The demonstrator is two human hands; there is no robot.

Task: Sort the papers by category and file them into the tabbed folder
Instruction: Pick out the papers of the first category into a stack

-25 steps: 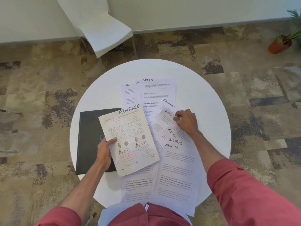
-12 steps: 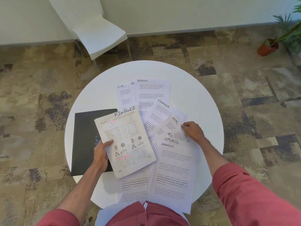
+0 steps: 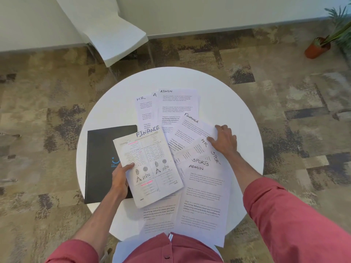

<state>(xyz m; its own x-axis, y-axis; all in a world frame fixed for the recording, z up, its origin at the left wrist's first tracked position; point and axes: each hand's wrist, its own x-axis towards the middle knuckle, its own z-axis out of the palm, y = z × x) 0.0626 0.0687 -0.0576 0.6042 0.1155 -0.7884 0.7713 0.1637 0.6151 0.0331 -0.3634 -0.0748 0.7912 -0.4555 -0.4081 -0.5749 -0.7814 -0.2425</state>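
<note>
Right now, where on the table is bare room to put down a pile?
Bare table lies right of the right hand to the rim, and at far left between the folder, the HR sheet and the rim. The middle and near edge are crowded with overlapping papers.

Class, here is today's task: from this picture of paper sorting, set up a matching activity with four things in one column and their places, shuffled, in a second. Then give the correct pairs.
Things
1. black rectangular folder
2. diagram sheet with pink highlights headed FINANCE
3. terracotta plant pot
4. white moulded chair

Places
a. on the carpet, far right
b. gripped by the left hand
c. flat on the round white table, left side
d. beyond the table, near the wall

Pairs: 1-c, 2-b, 3-a, 4-d
</note>
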